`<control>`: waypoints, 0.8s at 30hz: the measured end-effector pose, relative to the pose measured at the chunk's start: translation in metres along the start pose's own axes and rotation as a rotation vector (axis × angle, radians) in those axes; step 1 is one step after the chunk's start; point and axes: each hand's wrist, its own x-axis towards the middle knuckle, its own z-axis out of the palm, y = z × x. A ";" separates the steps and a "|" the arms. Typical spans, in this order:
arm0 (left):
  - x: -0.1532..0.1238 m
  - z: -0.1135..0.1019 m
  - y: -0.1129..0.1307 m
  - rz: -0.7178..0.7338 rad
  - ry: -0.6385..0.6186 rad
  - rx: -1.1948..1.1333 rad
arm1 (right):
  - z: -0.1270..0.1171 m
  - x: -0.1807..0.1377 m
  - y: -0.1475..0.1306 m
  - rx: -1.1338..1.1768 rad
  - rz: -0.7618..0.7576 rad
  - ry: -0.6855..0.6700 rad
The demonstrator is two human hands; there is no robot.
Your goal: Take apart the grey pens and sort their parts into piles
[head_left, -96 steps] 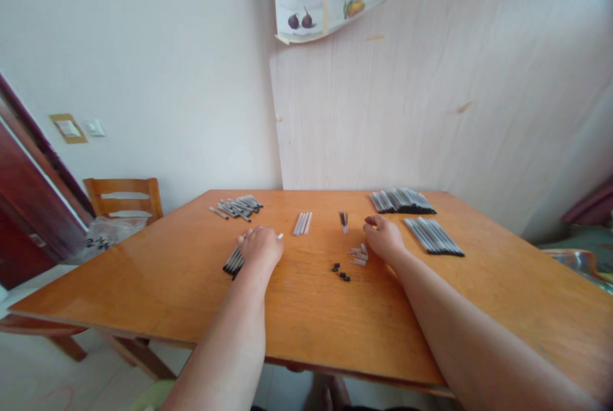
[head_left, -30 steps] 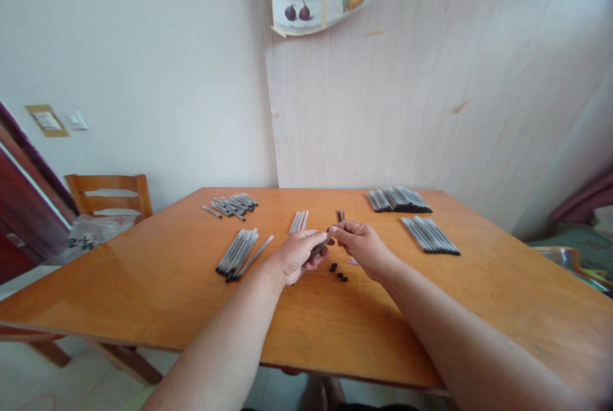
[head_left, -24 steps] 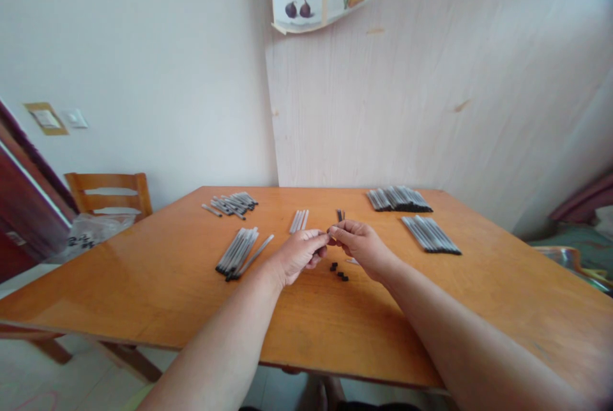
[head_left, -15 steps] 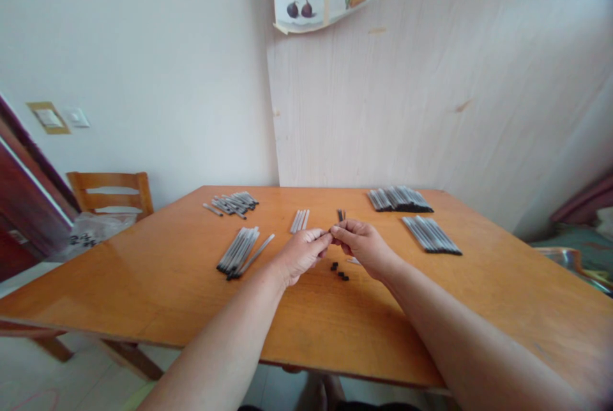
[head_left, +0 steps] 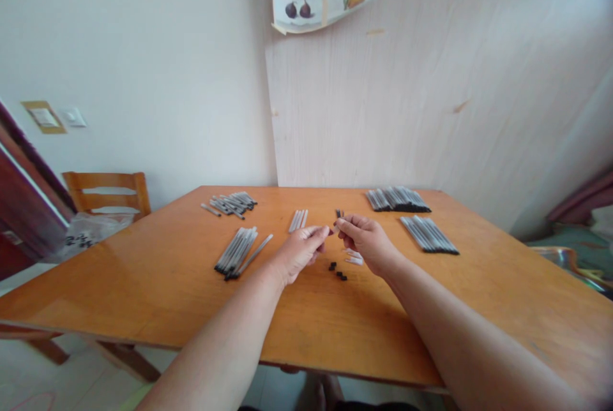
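My left hand (head_left: 302, 250) pinches a small dark piece (head_left: 330, 232) between thumb and forefinger; its kind is too small to tell. Close beside it, my right hand (head_left: 366, 240) is closed on a small pale piece (head_left: 336, 230), its fingertips just apart from the left ones. Under the right hand lie several thin white pieces (head_left: 354, 260), partly hidden by it. Small black plugs (head_left: 338, 272) are scattered just in front of them. Behind the hands are several pale pen barrels (head_left: 299, 219) in a row and some short dark sticks (head_left: 339, 213).
Grey pen barrels with black ends lie in a bundle (head_left: 237, 251) and a loose pile (head_left: 232, 203) on the left. Two neat rows, a far one (head_left: 397, 198) and a nearer one (head_left: 430, 234), are on the right of the wooden table (head_left: 143, 283). A chair (head_left: 108, 191) stands left.
My fingertips have drawn slightly apart, so the small dark and pale pieces show between them. More of the white pieces under my right hand is visible. The view has shifted slightly.
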 end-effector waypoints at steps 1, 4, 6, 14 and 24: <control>0.001 -0.002 0.000 -0.011 0.009 -0.033 | -0.002 0.001 0.000 0.008 0.009 0.022; 0.005 -0.008 -0.002 -0.060 0.043 -0.103 | -0.008 0.003 -0.002 0.032 0.022 0.096; 0.007 -0.011 -0.003 -0.088 0.067 -0.128 | -0.013 0.006 -0.002 0.028 0.034 0.136; 0.011 -0.019 -0.007 -0.112 0.097 -0.275 | -0.042 0.020 0.015 -0.341 0.168 0.192; 0.012 -0.027 -0.006 -0.071 0.131 -0.419 | -0.057 0.028 0.038 -0.738 0.079 0.126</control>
